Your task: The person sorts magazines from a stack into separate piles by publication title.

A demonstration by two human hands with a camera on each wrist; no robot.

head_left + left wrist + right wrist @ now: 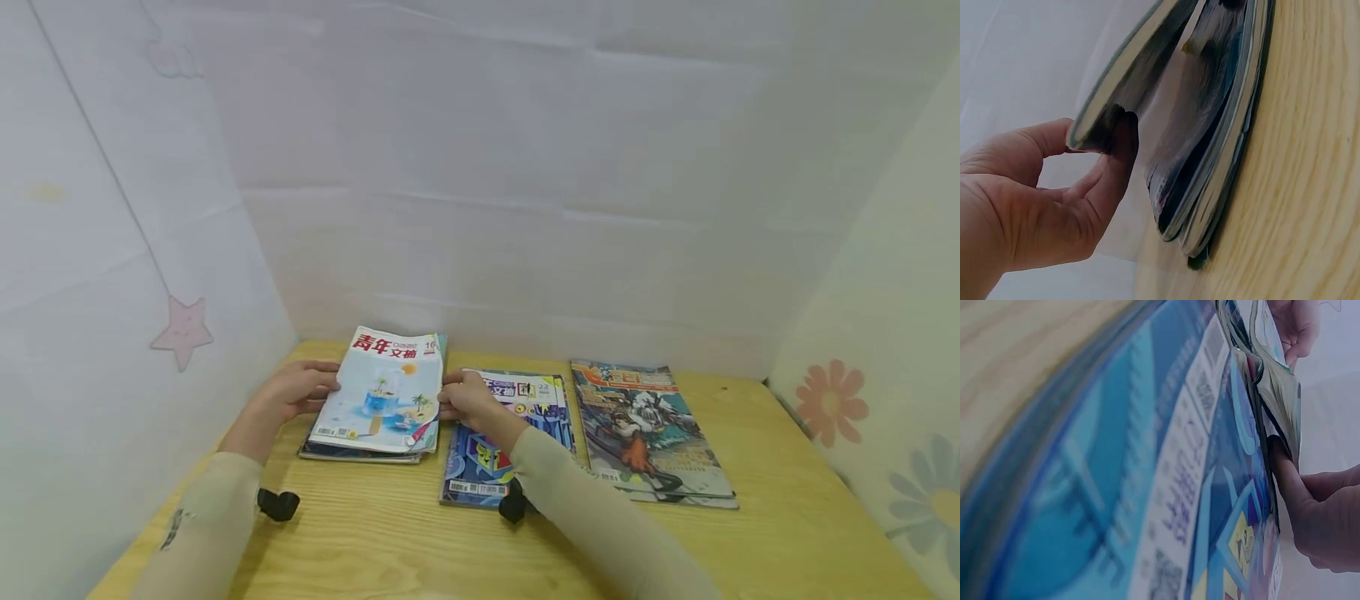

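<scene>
Both hands pinch white-blue beach-cover magazine [381, 393] at 9 and 3 o'clock edges, lifted over stack at bench [390, 533] 10 o'clock: left hand [294, 390], right hand [467, 398]. Keep edges square, lower evenly.

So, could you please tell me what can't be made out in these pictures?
- Head view: covers under the top magazine, hidden by it.
- Head view: part of the blue magazine, behind the right hand and sleeve.
- Right wrist view: that cover's print, blurred.
- Left wrist view: left hand fingertips, hidden under the lifted edge.
</scene>
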